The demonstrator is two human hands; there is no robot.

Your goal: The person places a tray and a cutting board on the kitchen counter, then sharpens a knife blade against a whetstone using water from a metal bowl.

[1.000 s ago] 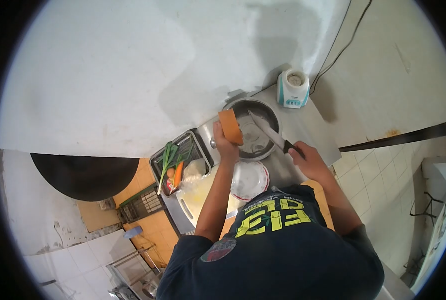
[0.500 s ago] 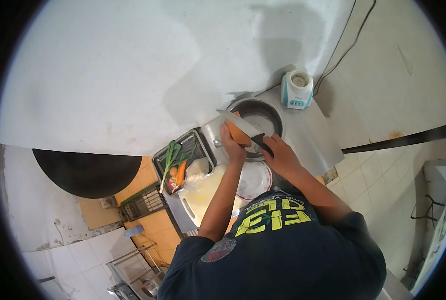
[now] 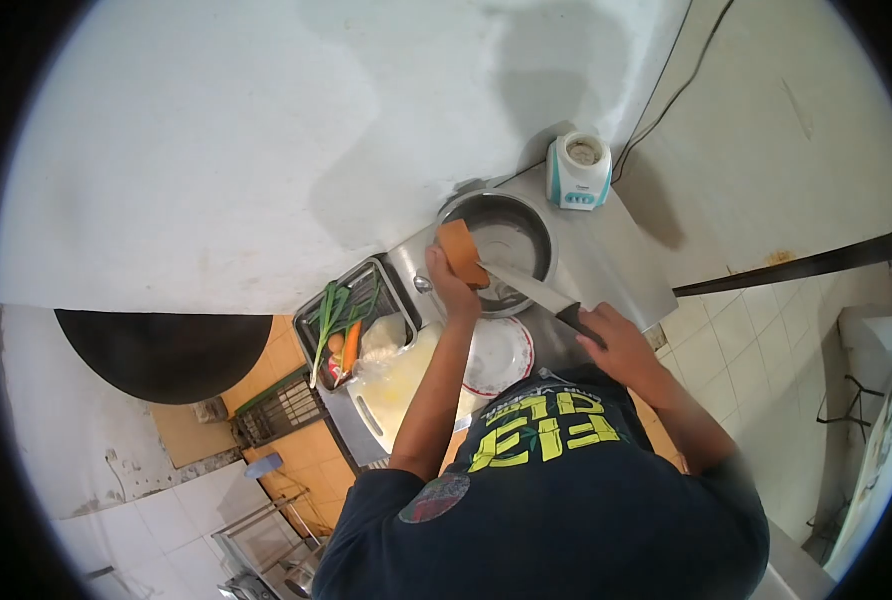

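Observation:
My left hand point(image 3: 454, 287) is closed round the lower side of an orange-brown block that looks like a sharpening stone point(image 3: 460, 250), raised over the near left part of a round metal basin point(image 3: 544, 228). Closed on a black handle, my right hand point(image 3: 618, 343) holds a large kitchen knife point(image 3: 534, 288). Its blade slants up and left across the basin's near side, with the tip at the stone's lower right edge. I cannot tell whether the tip touches the stone. Below the basin lies a white plate point(image 3: 499, 358) with a red-patterned rim.
Left of my left arm, a dark rack tray point(image 3: 398, 280) holds spring onions point(image 3: 328, 318), a carrot point(image 3: 351, 345) and a clear bag. A white cutting board point(image 3: 391, 405) is beside the plate. A blender base point(image 3: 579, 172) stands at the back right, near the wall.
The knife has slid off the stone's face, down and to the right, with my right hand drawing back toward my body. My left hand still holds the stone, now turned more upright.

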